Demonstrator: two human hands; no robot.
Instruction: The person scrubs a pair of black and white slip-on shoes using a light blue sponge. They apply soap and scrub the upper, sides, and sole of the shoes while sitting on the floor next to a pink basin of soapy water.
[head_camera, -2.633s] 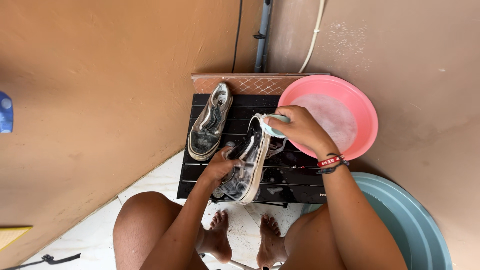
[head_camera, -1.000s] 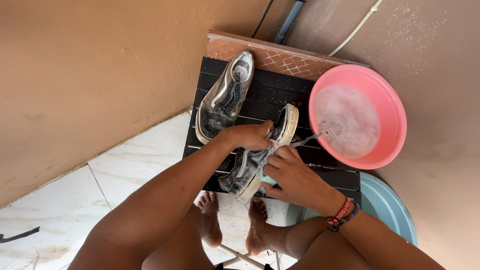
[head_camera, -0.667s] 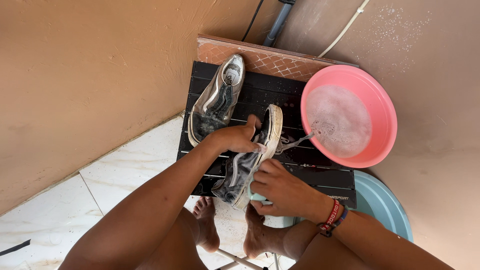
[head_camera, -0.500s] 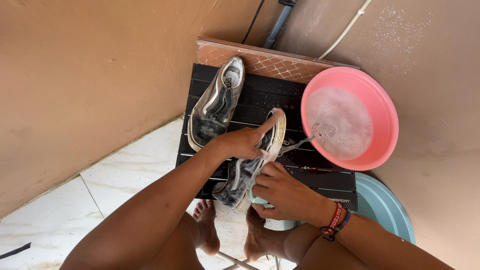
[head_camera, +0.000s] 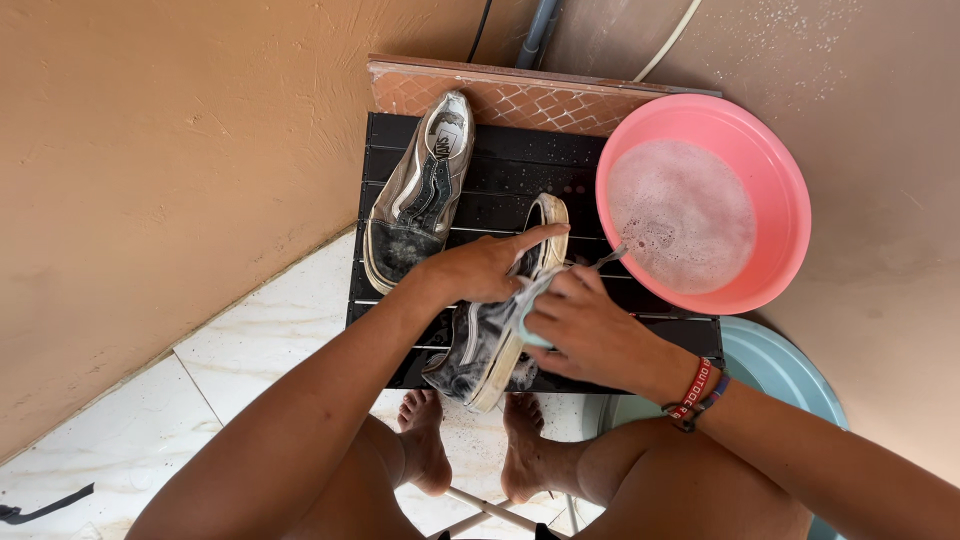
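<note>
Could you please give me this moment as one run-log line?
left hand: holds soapy grey canvas sneaker | right hand: light-blue brush on sneaker | beside: round pink plastic basin, sudsy water

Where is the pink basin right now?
The pink basin sits at the upper right, on the black slatted stand, just beyond the soapy shoe in the hands.

Hardly anything here counts as a label — only a small pale printed tab inside the heel of the spare sneaker, lying on the black slatted stand. No packages, signs or screens show.
</note>
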